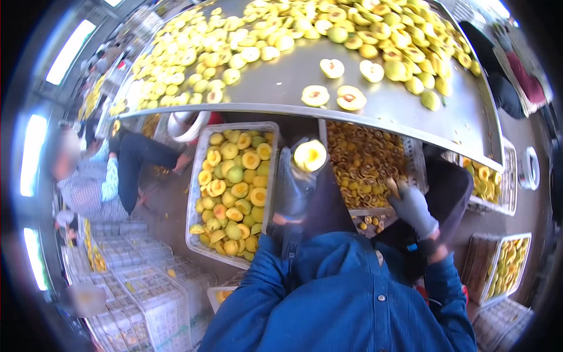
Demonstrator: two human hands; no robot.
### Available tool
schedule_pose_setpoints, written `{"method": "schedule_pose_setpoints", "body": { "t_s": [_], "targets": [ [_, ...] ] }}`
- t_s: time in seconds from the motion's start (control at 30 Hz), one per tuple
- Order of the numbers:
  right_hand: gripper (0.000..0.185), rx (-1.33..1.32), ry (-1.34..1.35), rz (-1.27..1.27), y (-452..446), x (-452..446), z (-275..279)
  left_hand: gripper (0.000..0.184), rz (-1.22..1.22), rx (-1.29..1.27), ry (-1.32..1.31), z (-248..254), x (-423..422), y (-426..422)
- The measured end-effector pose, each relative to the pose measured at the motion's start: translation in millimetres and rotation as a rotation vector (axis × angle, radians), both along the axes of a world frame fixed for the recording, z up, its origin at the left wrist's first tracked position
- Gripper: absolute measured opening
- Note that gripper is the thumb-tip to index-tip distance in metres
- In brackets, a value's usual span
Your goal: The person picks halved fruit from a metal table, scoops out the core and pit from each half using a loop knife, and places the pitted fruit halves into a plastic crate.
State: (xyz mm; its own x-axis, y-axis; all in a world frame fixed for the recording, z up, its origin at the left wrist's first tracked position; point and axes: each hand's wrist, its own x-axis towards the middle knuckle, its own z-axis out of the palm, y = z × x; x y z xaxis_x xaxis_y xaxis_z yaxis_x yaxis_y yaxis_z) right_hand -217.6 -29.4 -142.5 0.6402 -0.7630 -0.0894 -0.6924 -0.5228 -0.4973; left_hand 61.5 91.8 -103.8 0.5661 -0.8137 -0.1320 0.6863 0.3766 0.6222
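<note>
My left hand (295, 185), in a grey glove, is closed around a yellow peach half (309, 155), its cut face turned up with a pale hollow in the middle. It is raised beside the crate of peach halves (234, 188). My right hand (413, 210), also gloved, hangs over the right edge of the crate of brown pits and scraps (363, 158). Its bare fingertips are drawn together; what they hold, if anything, cannot be made out. Four-sided steel table (264, 88) ahead carries heaped peach halves (404, 35), several with pits showing.
A seated person (97, 176) works at the left. Stacked white crates (141, 281) stand behind that person. At the right are a crate of fruit (507, 267), a white bucket (529, 168) and another person's arm (525, 76). The table's metal edge (293, 108) runs across above my knees.
</note>
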Motion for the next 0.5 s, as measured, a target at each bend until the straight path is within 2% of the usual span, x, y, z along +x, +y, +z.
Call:
{"method": "schedule_pose_setpoints", "body": {
  "t_s": [0.03,0.13,0.2,0.27,0.3,0.37,0.43,0.5],
  "targets": [
    [0.028,0.058,0.01,0.01,6,-3,1,0.037,0.063,0.03,-0.126,-8,5,18],
    [0.029,0.123,0.086,-0.039,21,-2,13,0.037,0.097,0.103,-0.106,-87,74,64],
    [0.029,0.159,0.094,-0.034,23,-7,1,0.037,0.342,0.343,-0.715,-100,96,81],
    [0.028,0.2,0.143,-0.046,24,-8,-4,0.031,0.491,0.548,-1.102,-119,139,95],
    [0.028,0.21,0.148,-0.039,25,-7,-7,0.031,0.537,0.623,-1.325,-112,151,93],
    [0.027,0.23,0.155,-0.031,25,-6,-13,0.034,0.441,0.471,-0.627,-99,159,72],
    [0.028,0.248,0.182,-0.029,25,2,-11,0.036,0.438,0.524,-0.764,-110,175,38],
    [0.03,0.277,0.255,-0.037,23,4,-10,0.036,0.422,0.707,-1.264,-119,192,15]
  ]
}}
